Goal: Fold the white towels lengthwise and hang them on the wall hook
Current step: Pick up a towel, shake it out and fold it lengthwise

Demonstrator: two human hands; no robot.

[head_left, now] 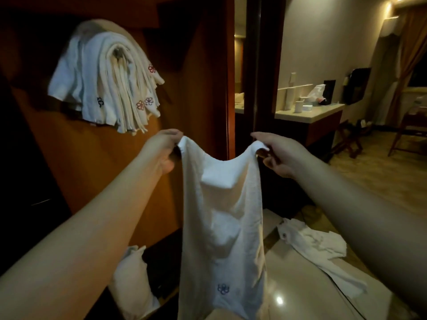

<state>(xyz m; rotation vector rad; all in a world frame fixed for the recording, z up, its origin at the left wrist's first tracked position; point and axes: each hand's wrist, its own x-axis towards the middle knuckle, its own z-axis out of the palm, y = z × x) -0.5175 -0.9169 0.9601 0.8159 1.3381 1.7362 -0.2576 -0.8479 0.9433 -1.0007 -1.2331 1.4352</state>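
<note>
Dim hotel-like room: orange-brown wooden wall (92,172) on the left, doorway and dark frame in the middle, a pale counter (307,115) well back on the right carrying a white cup (298,106) and a plastic bag (316,92). Glossy tiled floor (300,285) below, with a light glinting on it.

High on the wall, a thick bunch of hung towels (104,79), draped over a hook hidden under the cloth. On the floor to the right, a crumpled towel (318,245) waiting. Low by the wall, a white pillow-like bundle (131,282).

In the middle, held up in the air and hanging straight down, the towel in hand (221,227), its top edge sagging between two pinched corners. Left hand (165,146) clamped on the left corner, right hand (275,155) clamped on the right corner, well apart.

Step, by the look of it: spreading the towel out, fold not yet made. Next likely: bringing the two corners together to halve it lengthwise, keeping the edges lined up, then lifting it over the bunch on the wall.
</note>
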